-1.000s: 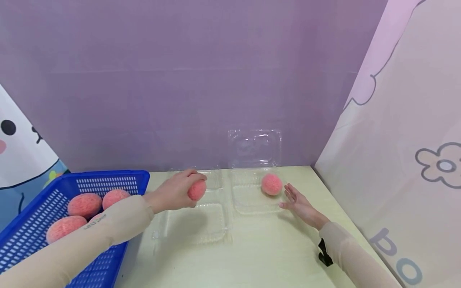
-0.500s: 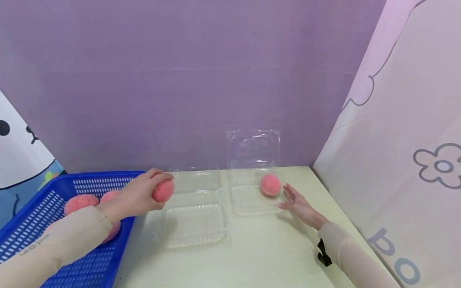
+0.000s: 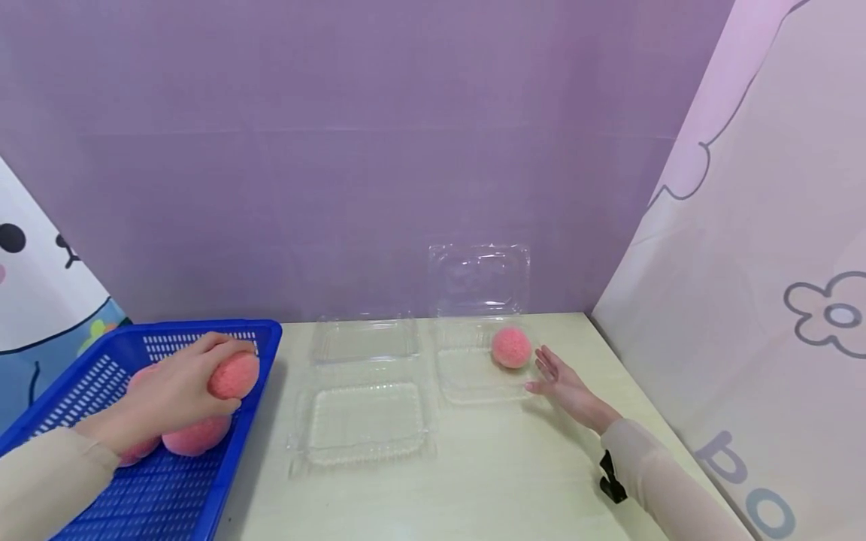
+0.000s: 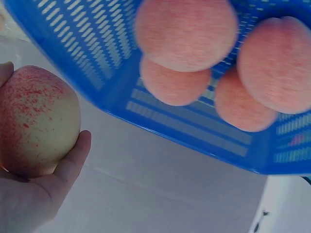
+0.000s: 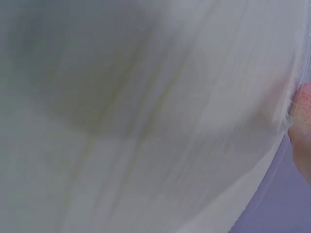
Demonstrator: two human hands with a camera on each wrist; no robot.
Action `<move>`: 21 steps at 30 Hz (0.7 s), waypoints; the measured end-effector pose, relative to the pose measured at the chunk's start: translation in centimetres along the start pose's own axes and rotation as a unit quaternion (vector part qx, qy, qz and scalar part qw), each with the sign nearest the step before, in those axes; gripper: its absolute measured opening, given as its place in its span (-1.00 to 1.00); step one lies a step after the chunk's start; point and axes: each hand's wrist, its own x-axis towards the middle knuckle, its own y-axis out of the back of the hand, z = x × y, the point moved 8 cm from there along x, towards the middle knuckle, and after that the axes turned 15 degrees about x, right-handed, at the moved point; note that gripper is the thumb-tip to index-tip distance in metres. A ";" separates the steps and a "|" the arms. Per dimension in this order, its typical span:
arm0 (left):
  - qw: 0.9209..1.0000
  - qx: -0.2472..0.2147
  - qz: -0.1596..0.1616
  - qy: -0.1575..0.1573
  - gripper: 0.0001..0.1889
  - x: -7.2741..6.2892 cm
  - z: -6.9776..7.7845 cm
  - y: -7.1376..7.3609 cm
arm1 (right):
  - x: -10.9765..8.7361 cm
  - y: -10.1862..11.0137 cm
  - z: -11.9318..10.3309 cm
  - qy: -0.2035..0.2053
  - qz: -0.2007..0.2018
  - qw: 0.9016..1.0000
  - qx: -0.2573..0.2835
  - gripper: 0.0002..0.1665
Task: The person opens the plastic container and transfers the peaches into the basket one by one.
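Observation:
My left hand [image 3: 172, 387] holds a pink peach [image 3: 234, 376] above the right part of a blue plastic basket [image 3: 271, 342]. In the left wrist view its fingers curl round this red-speckled peach [image 4: 41, 121]. Several other peaches lie in the basket, one of them a peach [image 3: 198, 436] just below the hand. My right hand [image 3: 571, 391] is relaxed, fingers extended, at the right edge of a transparent clamshell box [image 3: 467, 387]. Inside that box, towards its right side, sits one peach [image 3: 511, 348]. Only a finger [image 5: 301, 153] of the right hand shows in the right wrist view.
A second transparent clamshell box [image 3: 365, 424] lies opened flat between the basket and the first box. The first box's lid [image 3: 479, 278] stands up against the purple backdrop [image 3: 379, 150]. A printed white panel [image 3: 758, 263] borders the pale table [image 3: 473, 481] on the right.
My left hand has carried the peach leftwards from above the left clamshell box to over the blue basket. My right hand and the peach beside it have stayed in place.

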 end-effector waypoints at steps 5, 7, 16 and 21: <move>0.999 -0.011 -0.023 0.020 -0.23 -1.6 -1.7 -0.5 | 0.0 -0.1 0.1 -0.003 -0.001 1.000 -0.001 0.13; 0.999 -0.016 -0.032 0.026 -0.21 -2.2 -2.4 -0.9 | 0.0 -0.1 0.2 -0.004 -0.001 1.000 -0.001 0.12; 0.998 0.006 -0.045 0.036 -0.21 -4.3 -4.6 -2.1 | 0.0 0.1 0.1 -0.001 0.000 1.000 -0.006 0.18; 0.995 -0.006 -0.074 0.063 -0.12 -5.3 -6.2 -3.1 | -0.1 0.0 0.0 0.001 -0.003 1.000 -0.003 0.16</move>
